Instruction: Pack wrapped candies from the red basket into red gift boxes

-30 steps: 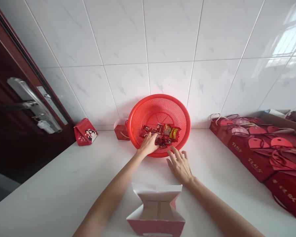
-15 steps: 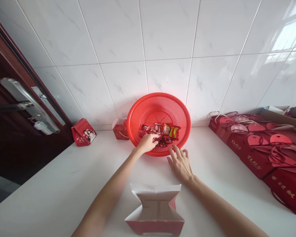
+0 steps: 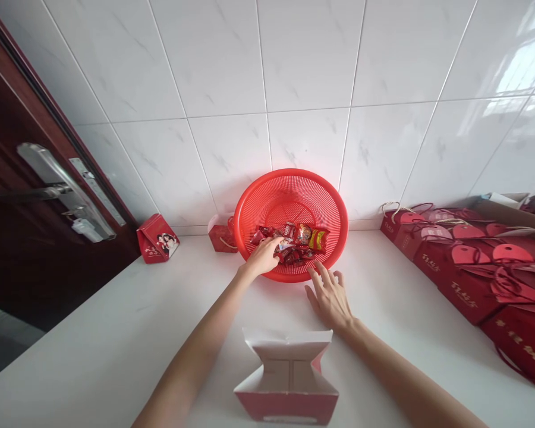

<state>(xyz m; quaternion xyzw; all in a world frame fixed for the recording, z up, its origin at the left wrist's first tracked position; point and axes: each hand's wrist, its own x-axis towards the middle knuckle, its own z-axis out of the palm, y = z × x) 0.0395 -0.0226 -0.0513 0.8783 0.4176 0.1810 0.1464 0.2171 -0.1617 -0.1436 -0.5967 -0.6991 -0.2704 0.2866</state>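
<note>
A red mesh basket (image 3: pixel 294 187) leans toward the wall, with several wrapped snacks (image 3: pixel 303 235) in its lower part. My left hand (image 3: pixel 264 257) reaches over the basket's front rim, its fingers among the wrappers; they look apart, and nothing is seen held. Resting by the front right rim, my right hand (image 3: pixel 330 295) has its fingers spread and holds nothing. Below both hands, an open red box (image 3: pixel 288 406) with a white inside stands between my forearms, its top facing up.
Several red gift boxes (image 3: pixel 455 285) with cord handles line the right side. At the left are a small red box (image 3: pixel 157 239) and a door with a metal handle (image 3: pixel 62 187). Another red box (image 3: pixel 222 233) stands left of the basket, against the tiled wall.
The fingers of my left hand have opened somewhat and shifted slightly up over the wrappers. My right hand stays by the rim. The whole view has moved a little.
</note>
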